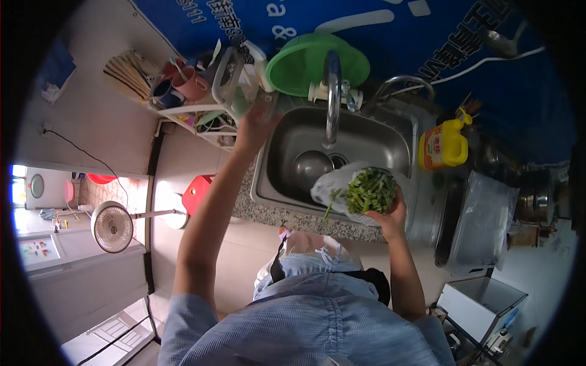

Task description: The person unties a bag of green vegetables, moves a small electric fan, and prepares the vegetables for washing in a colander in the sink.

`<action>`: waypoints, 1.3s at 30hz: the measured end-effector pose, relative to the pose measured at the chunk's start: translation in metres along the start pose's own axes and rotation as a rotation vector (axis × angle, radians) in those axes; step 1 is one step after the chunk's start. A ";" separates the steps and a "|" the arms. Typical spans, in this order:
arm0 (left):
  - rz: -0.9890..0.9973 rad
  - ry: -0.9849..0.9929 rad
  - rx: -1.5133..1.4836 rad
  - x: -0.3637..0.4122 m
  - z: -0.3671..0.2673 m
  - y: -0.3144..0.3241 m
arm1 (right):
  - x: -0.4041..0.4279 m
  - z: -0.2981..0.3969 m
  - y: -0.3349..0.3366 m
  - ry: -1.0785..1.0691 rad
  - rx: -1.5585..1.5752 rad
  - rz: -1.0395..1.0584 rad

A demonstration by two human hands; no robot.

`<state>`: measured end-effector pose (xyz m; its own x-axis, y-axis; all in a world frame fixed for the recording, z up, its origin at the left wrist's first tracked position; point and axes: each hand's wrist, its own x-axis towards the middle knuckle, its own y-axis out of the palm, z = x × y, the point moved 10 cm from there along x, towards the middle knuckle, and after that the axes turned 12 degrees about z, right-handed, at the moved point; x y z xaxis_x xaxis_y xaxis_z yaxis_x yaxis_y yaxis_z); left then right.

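My right hand [391, 212] holds a bunch of cut green leafy stems [371, 190] over the front right rim of the steel sink [293, 121]. A crumpled clear plastic bag [326, 186] lies under and beside the greens, and a few stems hang loose at the left. My left hand [257, 123] is stretched forward over the sink's back left corner, beside a white dish rack [194, 110]. Motion blurs its fingers, so I cannot tell whether they grip anything. A round metal bowl or ladle [313, 166] sits in the basin near the drain.
A chrome faucet [333, 100] arches over the basin, with a green plastic basin [293, 59] tilted behind it. To the right stand a yellow jug [443, 144] and a plastic-covered tray [483, 224]. Left on the floor are a red stool [197, 194] and a white fan [112, 226].
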<state>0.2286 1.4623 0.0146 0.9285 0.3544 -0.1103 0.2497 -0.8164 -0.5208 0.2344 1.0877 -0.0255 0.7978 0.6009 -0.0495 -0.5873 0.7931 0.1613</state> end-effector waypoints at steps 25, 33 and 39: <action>-0.500 0.109 0.433 0.067 -0.067 -0.142 | 0.000 -0.034 -0.087 -0.012 0.367 -0.209; -0.582 -0.046 -0.620 -0.166 0.056 -0.151 | -0.007 -0.031 -0.062 0.079 0.411 -0.189; -0.250 -0.544 -0.884 -0.239 0.104 0.011 | 0.026 -0.017 0.056 0.250 0.283 0.154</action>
<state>-0.0190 1.4164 -0.0530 0.6309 0.5349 -0.5620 0.7292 -0.6562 0.1941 0.2203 1.1496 -0.0350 0.6251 0.7440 -0.2359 -0.6092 0.6540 0.4485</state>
